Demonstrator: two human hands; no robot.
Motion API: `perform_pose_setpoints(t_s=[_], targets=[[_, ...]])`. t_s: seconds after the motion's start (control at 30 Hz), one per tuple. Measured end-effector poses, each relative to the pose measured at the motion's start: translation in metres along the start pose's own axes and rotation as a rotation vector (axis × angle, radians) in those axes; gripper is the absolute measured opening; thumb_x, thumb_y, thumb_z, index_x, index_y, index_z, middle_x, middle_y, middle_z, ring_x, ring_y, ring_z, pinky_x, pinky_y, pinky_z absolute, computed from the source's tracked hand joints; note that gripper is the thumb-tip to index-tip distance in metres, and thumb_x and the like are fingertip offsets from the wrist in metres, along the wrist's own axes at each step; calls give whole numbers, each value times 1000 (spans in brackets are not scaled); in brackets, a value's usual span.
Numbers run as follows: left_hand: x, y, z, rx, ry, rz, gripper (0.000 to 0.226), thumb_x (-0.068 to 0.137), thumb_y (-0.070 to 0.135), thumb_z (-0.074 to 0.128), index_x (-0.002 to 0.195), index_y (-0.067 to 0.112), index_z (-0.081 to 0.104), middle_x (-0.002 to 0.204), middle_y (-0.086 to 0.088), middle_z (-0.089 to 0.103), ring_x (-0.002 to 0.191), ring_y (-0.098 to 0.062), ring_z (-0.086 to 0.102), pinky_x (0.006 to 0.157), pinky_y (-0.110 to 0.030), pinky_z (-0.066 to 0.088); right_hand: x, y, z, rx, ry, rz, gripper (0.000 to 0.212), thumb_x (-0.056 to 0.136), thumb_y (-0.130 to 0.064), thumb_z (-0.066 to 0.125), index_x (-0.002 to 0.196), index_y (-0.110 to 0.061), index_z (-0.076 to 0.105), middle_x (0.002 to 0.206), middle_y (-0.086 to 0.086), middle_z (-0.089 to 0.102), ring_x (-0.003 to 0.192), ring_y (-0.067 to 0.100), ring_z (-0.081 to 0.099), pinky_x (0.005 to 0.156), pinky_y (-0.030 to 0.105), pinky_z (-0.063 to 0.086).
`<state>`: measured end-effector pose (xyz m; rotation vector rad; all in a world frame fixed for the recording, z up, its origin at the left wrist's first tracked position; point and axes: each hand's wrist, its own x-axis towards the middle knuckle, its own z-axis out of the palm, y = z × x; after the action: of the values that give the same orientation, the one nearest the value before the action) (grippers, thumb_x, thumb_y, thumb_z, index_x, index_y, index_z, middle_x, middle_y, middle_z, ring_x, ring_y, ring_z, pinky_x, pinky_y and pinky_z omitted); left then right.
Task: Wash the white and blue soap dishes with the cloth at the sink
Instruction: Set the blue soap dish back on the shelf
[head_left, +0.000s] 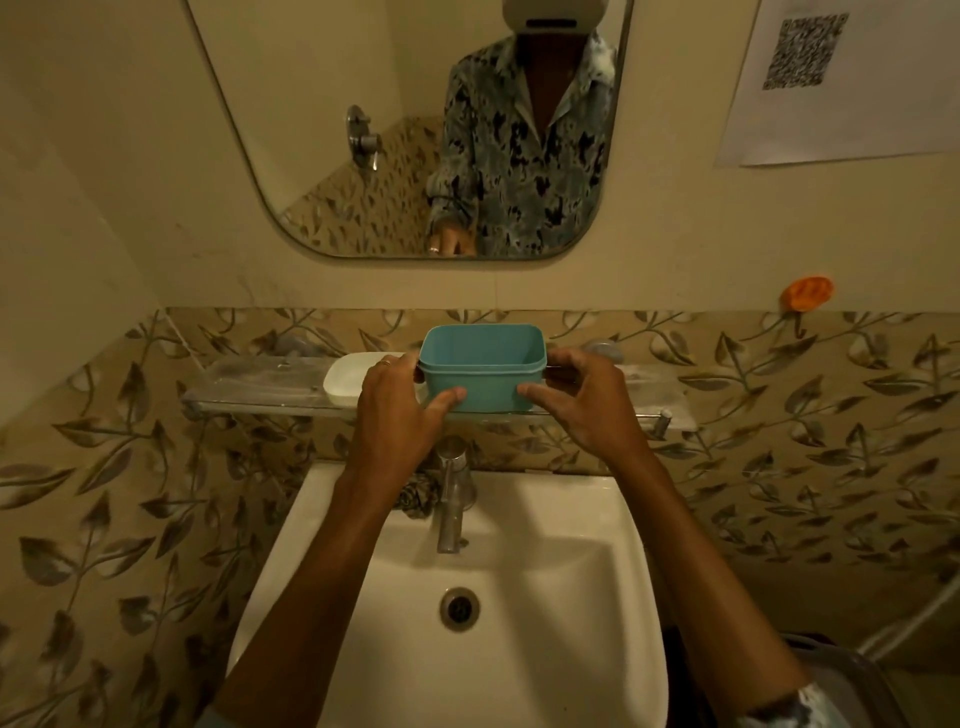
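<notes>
both hands — left hand, right hand — grip the blue soap dish from either side, fingers curled round it, at frame centre on the glass shelf — white soap dish just left.

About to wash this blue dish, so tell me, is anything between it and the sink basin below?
The tap stands straight below the blue dish, which the left hand and right hand hold at the shelf; the cloth is bunched beside the tap's base. Nothing else shows.
</notes>
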<state>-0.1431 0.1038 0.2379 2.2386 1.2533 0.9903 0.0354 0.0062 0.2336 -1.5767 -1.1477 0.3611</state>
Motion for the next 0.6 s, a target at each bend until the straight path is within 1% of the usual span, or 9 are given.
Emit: perform_pose_setpoints(t_s=[0.13, 0.2, 0.27, 0.3, 0.33, 0.4, 0.47, 0.53, 0.6], targets=[[4, 2, 4, 60, -12, -15, 55, 75, 35, 75, 120, 8, 59, 112, -12, 63, 104, -26, 54, 85, -40, 49, 6, 1, 4, -25, -3, 16, 51, 76, -15, 78, 124, -6, 61, 120, 9, 67, 107, 17, 64, 94, 33, 54], [4, 1, 5, 78, -15, -23, 55, 75, 35, 75, 119, 8, 59, 113, -13, 62, 106, -26, 53, 83, -36, 46, 7, 2, 5, -43, -15, 12, 49, 76, -13, 78, 122, -7, 62, 119, 8, 68, 105, 14, 63, 90, 23, 53], [4, -3, 6, 92, -27, -24, 55, 75, 36, 75, 120, 9, 58, 116, -13, 61, 110, -26, 51, 85, -35, 43, 6, 4, 5, -81, -24, 0, 48, 75, -12, 79, 120, -7, 63, 117, 7, 69, 100, 11, 63, 81, 9, 50], [4, -4, 6, 103, -35, -22, 56, 75, 36, 75, 121, 10, 57, 116, -13, 60, 111, -26, 49, 87, -35, 42, 5, 5, 5, -99, -28, -6, 47, 75, -11, 79, 119, -7, 64, 115, 7, 69, 97, 9, 63, 78, 6, 49], [3, -5, 6, 117, -44, -21, 55, 75, 36, 75, 122, 10, 57, 116, -13, 58, 112, -27, 47, 88, -36, 42, 4, 6, 5, -112, -32, -16, 47, 75, -11, 79, 119, -7, 64, 114, 7, 70, 96, 9, 63, 79, 6, 50], [3, -5, 6, 141, -56, -13, 56, 75, 35, 75, 122, 10, 57, 116, -15, 57, 111, -28, 46, 88, -36, 41, 2, 5, 4, -129, -42, -30, 47, 75, -12, 79, 119, -8, 64, 114, 7, 70, 96, 8, 64, 85, 16, 54], [1, -3, 4, 143, -48, -14, 62, 76, 33, 74, 128, 9, 51, 119, -14, 55, 113, -28, 45, 90, -37, 41, -3, 4, 5, -157, -33, -27, 49, 76, -15, 79, 121, -9, 63, 114, 5, 69, 97, 9, 62, 85, 18, 53], [-10, -3, -1, 105, 43, 4, 64, 79, 29, 73, 133, 10, 45, 116, -9, 53, 110, -23, 47, 88, -35, 43, -10, 6, 4, -232, 40, -63, 53, 76, -21, 80, 124, -10, 60, 114, 5, 64, 99, 13, 59, 85, 25, 52], [-31, -10, -4, 25, 167, 72, 37, 84, 24, 66, 118, 14, 54, 97, -1, 54, 91, -16, 51, 76, -29, 45, -27, 10, 1, -242, 154, -151, 50, 78, -20, 78, 123, -11, 59, 115, 3, 60, 101, 12, 57, 87, 25, 51]])
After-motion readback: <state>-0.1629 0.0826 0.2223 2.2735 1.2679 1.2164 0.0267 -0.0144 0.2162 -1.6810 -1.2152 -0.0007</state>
